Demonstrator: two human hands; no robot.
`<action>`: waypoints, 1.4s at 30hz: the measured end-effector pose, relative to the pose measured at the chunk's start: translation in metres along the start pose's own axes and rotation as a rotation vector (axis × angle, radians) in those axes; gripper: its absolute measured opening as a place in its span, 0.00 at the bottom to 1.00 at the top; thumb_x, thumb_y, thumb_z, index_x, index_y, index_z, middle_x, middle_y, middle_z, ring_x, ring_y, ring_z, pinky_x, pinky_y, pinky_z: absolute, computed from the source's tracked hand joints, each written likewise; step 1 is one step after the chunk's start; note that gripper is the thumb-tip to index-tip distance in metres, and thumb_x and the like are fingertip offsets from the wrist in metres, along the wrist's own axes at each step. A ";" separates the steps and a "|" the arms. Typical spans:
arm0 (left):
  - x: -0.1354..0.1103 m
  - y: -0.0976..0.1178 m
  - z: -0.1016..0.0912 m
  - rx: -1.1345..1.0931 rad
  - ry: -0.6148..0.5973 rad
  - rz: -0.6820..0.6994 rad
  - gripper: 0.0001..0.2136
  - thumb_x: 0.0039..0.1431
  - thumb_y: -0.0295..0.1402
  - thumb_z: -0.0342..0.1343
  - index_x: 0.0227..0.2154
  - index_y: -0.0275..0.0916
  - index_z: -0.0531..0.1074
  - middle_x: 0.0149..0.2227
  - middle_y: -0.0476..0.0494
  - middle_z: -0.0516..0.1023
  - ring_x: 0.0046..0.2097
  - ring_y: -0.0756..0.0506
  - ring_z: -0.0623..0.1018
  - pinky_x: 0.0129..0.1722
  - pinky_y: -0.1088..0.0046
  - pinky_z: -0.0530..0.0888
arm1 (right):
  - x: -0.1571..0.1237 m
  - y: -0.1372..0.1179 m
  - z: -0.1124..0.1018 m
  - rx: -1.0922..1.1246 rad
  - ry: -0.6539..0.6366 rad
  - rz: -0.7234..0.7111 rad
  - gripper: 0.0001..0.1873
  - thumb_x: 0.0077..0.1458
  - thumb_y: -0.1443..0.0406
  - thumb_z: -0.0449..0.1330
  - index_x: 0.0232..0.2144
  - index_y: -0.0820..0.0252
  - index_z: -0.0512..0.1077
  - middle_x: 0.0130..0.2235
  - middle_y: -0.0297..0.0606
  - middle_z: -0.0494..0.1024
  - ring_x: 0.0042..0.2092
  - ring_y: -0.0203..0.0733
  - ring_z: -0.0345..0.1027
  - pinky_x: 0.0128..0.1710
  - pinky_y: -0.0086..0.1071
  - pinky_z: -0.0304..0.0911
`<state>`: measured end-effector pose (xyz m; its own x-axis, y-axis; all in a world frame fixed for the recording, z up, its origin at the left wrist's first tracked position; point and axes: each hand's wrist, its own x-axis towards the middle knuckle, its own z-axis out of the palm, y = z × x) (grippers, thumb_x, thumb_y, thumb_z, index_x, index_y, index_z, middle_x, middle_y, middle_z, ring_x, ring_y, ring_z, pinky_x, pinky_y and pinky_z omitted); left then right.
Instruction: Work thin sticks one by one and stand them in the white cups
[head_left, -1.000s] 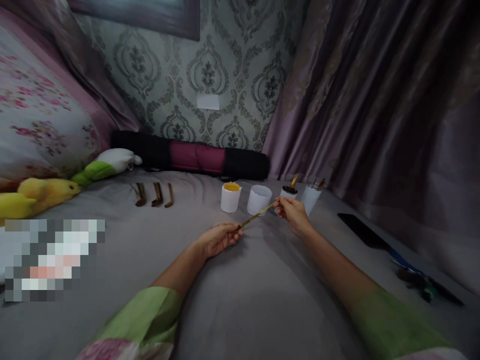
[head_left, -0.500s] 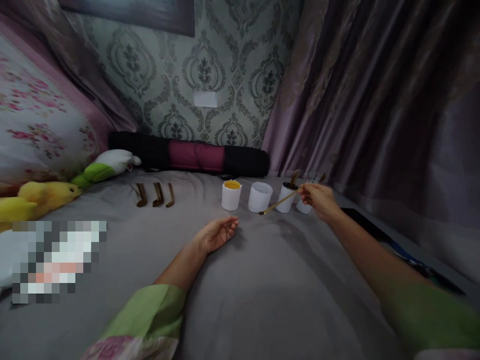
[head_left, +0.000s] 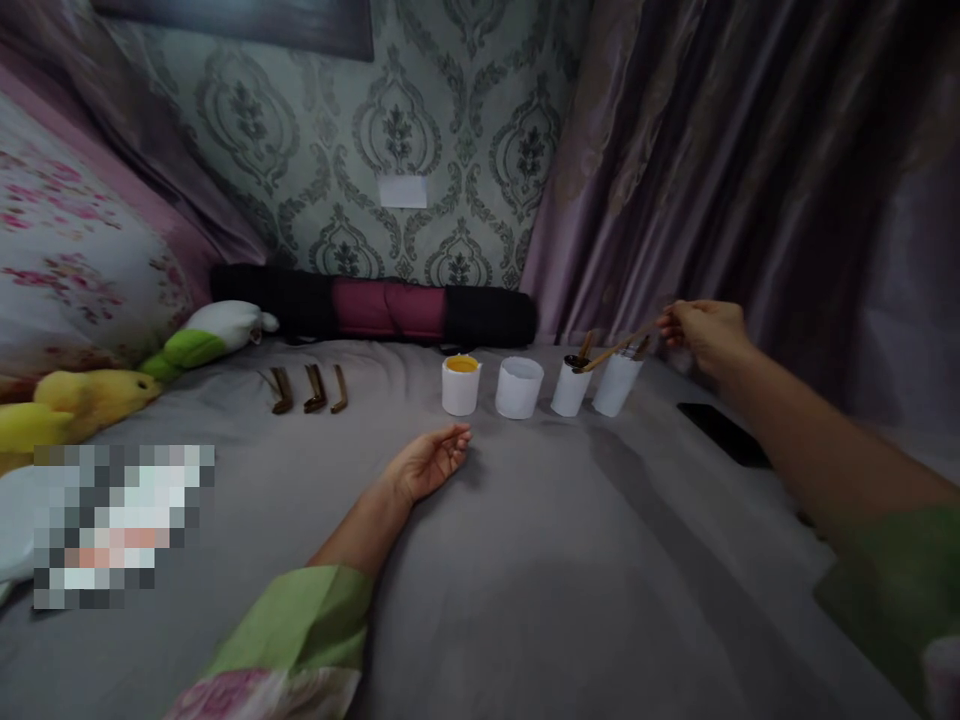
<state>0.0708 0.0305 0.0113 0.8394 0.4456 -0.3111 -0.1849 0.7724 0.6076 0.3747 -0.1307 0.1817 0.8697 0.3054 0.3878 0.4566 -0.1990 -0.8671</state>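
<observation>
My right hand (head_left: 705,330) pinches the upper end of a thin paintbrush (head_left: 619,346). The brush slants down to the left, its tip at the rim of a white cup with a dark inside (head_left: 568,394); whether it touches cannot be told. Another brown stick stands in that cup. To its right is a taller white cup (head_left: 616,388) with brown sticks in it. A wide white cup (head_left: 519,390) and a white cup with a yellow inside (head_left: 460,390) stand further left. Just in front of these, my left hand (head_left: 431,463) rests on the sheet, fingers loosely curled and holding nothing.
Three brown bent bundles (head_left: 313,390) are on the grey sheet (head_left: 480,600) to the left. A black and maroon roll (head_left: 390,308) lies along the wall. Plush toys (head_left: 90,385) and a pixelated item (head_left: 124,525) are at left. A flat black object (head_left: 724,433) lies at right.
My right hand has moved right and up with the paintbrush, whose tip went from the sheet's side of the cups to the dark cup's rim. My left hand has stayed nearly still.
</observation>
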 end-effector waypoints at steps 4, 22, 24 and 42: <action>0.000 0.000 0.000 -0.005 0.009 0.001 0.04 0.53 0.21 0.49 0.30 0.29 0.68 0.26 0.44 0.72 0.24 0.55 0.71 0.23 0.83 0.70 | 0.014 -0.004 -0.002 0.029 0.051 -0.010 0.09 0.54 0.69 0.48 0.26 0.68 0.67 0.26 0.43 0.71 0.20 0.27 0.59 0.19 0.23 0.57; 0.003 -0.001 -0.004 -0.015 -0.003 0.001 0.04 0.54 0.22 0.48 0.31 0.29 0.68 0.26 0.44 0.72 0.24 0.56 0.71 0.23 0.83 0.70 | 0.020 -0.004 0.031 -0.357 -0.034 -0.206 0.13 0.54 0.68 0.47 0.31 0.68 0.71 0.27 0.42 0.73 0.20 0.29 0.62 0.22 0.25 0.59; 0.003 -0.001 -0.004 -0.009 -0.004 -0.002 0.05 0.54 0.22 0.48 0.31 0.29 0.68 0.26 0.44 0.72 0.24 0.56 0.71 0.23 0.83 0.70 | 0.017 -0.003 0.035 -0.417 -0.050 -0.213 0.14 0.54 0.67 0.47 0.30 0.67 0.71 0.25 0.41 0.73 0.20 0.29 0.61 0.23 0.26 0.59; 0.003 0.000 -0.005 -0.018 -0.029 -0.002 0.05 0.54 0.21 0.48 0.32 0.29 0.68 0.26 0.44 0.72 0.24 0.56 0.71 0.22 0.83 0.70 | 0.013 0.020 0.063 -0.426 -0.188 -0.220 0.11 0.52 0.67 0.49 0.28 0.64 0.70 0.21 0.36 0.71 0.19 0.31 0.62 0.20 0.25 0.60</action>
<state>0.0709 0.0340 0.0067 0.8545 0.4305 -0.2908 -0.1920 0.7817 0.5933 0.3831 -0.0716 0.1498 0.7138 0.5369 0.4496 0.6947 -0.4613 -0.5520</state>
